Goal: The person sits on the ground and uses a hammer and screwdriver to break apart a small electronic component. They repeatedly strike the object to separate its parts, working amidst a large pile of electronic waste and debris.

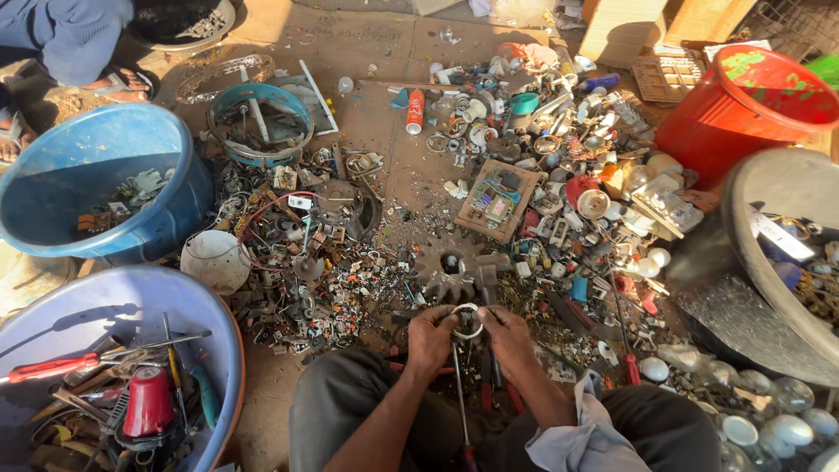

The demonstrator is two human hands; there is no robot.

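Observation:
Both of my hands meet at the bottom centre. My left hand [431, 336] and my right hand [504, 335] together grip a small white ring-shaped lamp part [467, 322] between their fingers. A dark metal gear [447, 265] lies on the ground just beyond them. A screwdriver with a red handle [461, 398] lies between my knees, below the hands.
A heap of scrap electronics, bulb bases and a circuit board [495, 200] covers the ground ahead. Blue tubs [166, 157] [210, 323] sit at left, the nearer one holding tools. A red bucket [743, 109] and grey basin [743, 227] stand right. Another person's sandalled foot [118, 81] is far left.

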